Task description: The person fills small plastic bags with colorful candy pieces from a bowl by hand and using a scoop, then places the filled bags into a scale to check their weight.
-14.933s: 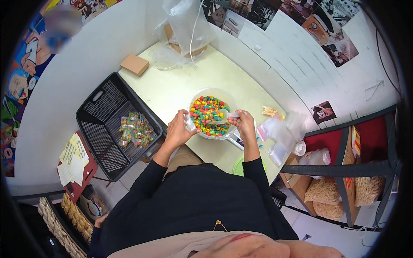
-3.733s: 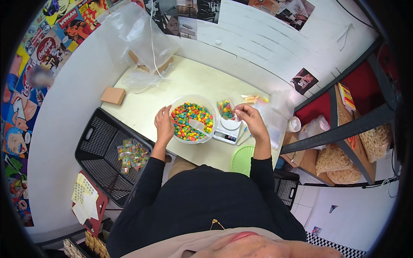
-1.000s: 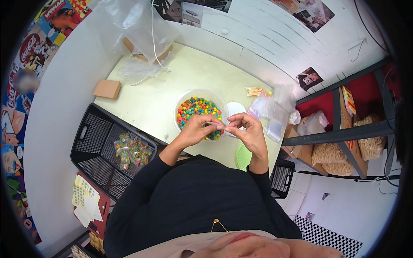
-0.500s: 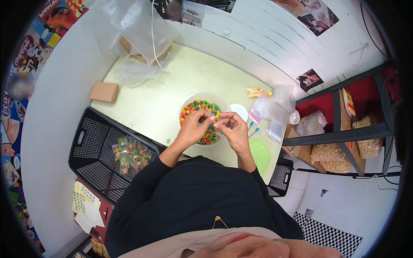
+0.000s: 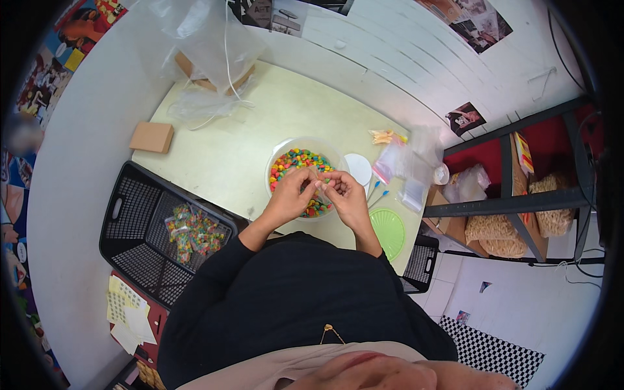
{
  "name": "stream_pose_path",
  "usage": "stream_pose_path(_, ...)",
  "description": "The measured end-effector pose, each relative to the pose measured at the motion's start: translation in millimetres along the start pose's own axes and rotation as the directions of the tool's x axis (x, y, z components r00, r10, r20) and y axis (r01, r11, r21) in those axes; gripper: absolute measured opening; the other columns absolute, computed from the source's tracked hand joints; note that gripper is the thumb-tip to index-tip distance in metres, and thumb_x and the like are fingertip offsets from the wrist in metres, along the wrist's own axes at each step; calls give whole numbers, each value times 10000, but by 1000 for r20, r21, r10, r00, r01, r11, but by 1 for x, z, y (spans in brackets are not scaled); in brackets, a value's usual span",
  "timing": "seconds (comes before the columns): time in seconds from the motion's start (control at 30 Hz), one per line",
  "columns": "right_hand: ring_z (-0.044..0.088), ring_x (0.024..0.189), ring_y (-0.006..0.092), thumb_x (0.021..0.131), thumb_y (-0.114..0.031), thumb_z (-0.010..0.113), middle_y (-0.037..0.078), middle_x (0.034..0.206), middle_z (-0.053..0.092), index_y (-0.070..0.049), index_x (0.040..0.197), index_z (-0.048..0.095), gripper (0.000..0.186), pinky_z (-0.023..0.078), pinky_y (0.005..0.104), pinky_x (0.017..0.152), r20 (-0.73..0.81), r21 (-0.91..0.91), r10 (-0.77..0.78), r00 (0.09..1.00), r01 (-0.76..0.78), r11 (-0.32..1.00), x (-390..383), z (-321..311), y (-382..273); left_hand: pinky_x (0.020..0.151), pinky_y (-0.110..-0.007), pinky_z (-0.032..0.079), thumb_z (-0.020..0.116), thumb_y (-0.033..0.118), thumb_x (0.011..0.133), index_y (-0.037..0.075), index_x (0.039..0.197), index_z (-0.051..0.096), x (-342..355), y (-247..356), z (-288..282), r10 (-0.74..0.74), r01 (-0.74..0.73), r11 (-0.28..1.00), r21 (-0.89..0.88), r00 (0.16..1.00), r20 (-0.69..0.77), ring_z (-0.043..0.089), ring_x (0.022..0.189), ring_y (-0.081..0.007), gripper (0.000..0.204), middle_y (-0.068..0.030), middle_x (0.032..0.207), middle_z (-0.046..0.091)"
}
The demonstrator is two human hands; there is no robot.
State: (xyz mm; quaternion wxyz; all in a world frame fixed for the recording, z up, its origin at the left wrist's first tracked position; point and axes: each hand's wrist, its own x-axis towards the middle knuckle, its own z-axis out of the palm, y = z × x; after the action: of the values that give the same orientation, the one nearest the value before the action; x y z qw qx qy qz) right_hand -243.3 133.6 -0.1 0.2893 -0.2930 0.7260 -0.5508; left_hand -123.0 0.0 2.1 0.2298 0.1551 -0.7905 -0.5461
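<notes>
A pale table (image 5: 214, 143) spreads under the round translucent tub (image 5: 333, 154); left of the tub sits a black crate (image 5: 130, 250) with filled packets (image 5: 192, 233); inside the tub lie red, yellow, green and blue pieces (image 5: 300, 158); over the tub's near half, the 2 hands almost meet, left hand (image 5: 290, 193) and right hand (image 5: 349, 197) with fingertips pinched closed on a small clear bag (image 5: 316, 172); it looks thin and see-through, mostly finger-covered; its long axis and direction cannot be told.
</notes>
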Motion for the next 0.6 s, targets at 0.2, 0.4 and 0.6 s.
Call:
stream_pose_path(0.2,601,753,122,824,21,655,79,885,614,22,987,702,170,498,252,700,-189,-320,-256,948,187,929,4,-11,-22,757,-409,438,696,162,882,9,837,564,0,2,-6,40,-34,989,144,998,-39,538,816,-289,208,-109,817,594)
stream_pose_path(0.4,618,748,127,853,-6,675,80,884,632,34,979,693,134,511,271,696,-97,-228,-265,959,238,944,8,-7,-40,962,-460,410,807,232,773,19,1156,566,3,7,-7,179,-140,975,171,954,-241,555,1068,-332,500,-146,1094,604)
stream_pose_path(0.6,617,760,111,865,-36,691,64,873,632,27,994,688,143,510,269,698,-30,-41,-225,974,224,974,14,6,-44,1064,-485,370,854,243,714,32,1347,473,10,-6,0,278,-237,946,223,945,-174,569,1137,-337,769,-148,1169,602)
